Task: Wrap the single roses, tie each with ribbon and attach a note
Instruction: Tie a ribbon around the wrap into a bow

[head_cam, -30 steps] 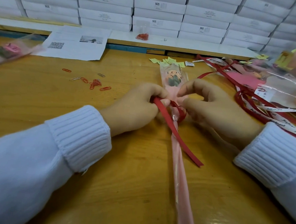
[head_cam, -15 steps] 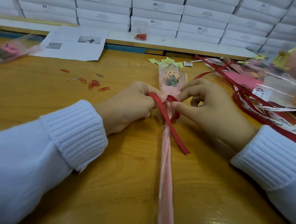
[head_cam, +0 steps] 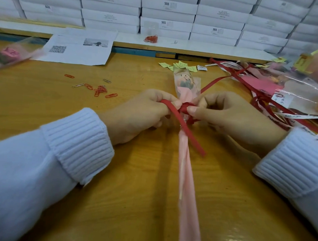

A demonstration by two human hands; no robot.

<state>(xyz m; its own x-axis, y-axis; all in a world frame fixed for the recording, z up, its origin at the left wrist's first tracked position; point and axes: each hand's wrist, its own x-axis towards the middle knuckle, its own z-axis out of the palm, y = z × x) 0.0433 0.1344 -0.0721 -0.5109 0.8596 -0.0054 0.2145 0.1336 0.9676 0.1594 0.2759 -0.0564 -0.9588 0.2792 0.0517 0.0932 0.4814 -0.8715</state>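
A single rose in a clear-and-pink sleeve (head_cam: 186,85) lies lengthwise on the wooden table (head_cam: 132,192), its long pink stem wrap (head_cam: 187,177) running toward me. A red ribbon (head_cam: 190,135) is looped around the sleeve's neck just under the bloom. My left hand (head_cam: 140,115) pinches one ribbon end on the left of the knot. My right hand (head_cam: 228,116) pinches the ribbon at the knot from the right. One loose tail trails down to the right of the stem; another runs up to the right.
Small yellow-green notes (head_cam: 179,65) lie behind the rose. Paper clips (head_cam: 99,89) are scattered at centre left. A pile of ribbons and wrapped roses (head_cam: 285,93) fills the right side. A printed sheet (head_cam: 79,48), another wrapped rose (head_cam: 8,54) and stacked white boxes (head_cam: 167,12) stand behind.
Both hands have pulled the ribbon tighter into a knot at the sleeve's neck. The loose tail near the stem has become shorter.
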